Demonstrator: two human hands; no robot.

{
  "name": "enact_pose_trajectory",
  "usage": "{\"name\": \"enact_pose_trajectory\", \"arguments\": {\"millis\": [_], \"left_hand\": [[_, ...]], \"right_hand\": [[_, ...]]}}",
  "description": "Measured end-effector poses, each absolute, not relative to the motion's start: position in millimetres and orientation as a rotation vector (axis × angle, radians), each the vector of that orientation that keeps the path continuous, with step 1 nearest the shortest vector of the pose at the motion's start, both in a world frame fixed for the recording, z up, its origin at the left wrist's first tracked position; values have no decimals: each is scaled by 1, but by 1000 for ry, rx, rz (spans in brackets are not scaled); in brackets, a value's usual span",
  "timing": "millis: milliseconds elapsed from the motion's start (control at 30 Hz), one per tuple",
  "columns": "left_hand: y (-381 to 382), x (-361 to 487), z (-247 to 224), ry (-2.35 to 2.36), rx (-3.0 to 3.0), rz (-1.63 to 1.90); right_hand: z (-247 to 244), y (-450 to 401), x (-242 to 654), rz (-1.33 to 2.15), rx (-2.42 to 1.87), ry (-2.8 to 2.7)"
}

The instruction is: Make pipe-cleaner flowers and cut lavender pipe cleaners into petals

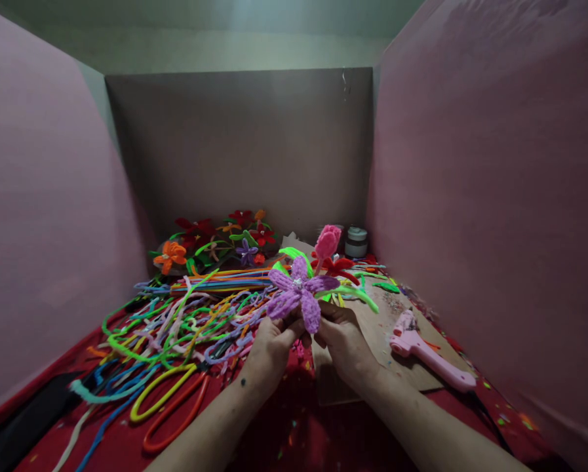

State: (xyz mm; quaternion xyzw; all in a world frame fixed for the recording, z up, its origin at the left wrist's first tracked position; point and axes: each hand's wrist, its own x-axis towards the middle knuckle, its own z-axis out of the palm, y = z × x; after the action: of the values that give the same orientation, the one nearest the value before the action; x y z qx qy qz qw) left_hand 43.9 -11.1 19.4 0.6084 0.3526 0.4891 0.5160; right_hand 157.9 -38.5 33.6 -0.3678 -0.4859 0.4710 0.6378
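Note:
A purple pipe-cleaner flower (298,294) with a pale, shiny centre faces me, held up over the table. My left hand (271,341) is closed around its base from the left, fingers partly hidden behind the petals. From the right, my right hand (345,337) is closed at the same spot. Bright green leaf pieces (360,296) stick out beside the purple petals. Right behind it rise a pink bud (328,242) and a red flower (340,267); whether these are joined to the purple one I cannot tell.
Tangled coloured pipe cleaners (176,328) cover the left side. Finished flowers (215,242) stand at the back left. A pink glue gun (431,360) lies on a cardboard sheet (377,314) at right. A lidded jar (356,242) stands behind. Pink walls (495,196) flank the table.

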Motion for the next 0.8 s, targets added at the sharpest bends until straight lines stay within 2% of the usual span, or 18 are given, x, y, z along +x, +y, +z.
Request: {"name": "enact_pose_trajectory", "arguments": {"millis": [800], "left_hand": [[-8, 45, 16, 658, 1356, 964]], "right_hand": [[22, -30, 162, 1120, -847, -1112]]}}
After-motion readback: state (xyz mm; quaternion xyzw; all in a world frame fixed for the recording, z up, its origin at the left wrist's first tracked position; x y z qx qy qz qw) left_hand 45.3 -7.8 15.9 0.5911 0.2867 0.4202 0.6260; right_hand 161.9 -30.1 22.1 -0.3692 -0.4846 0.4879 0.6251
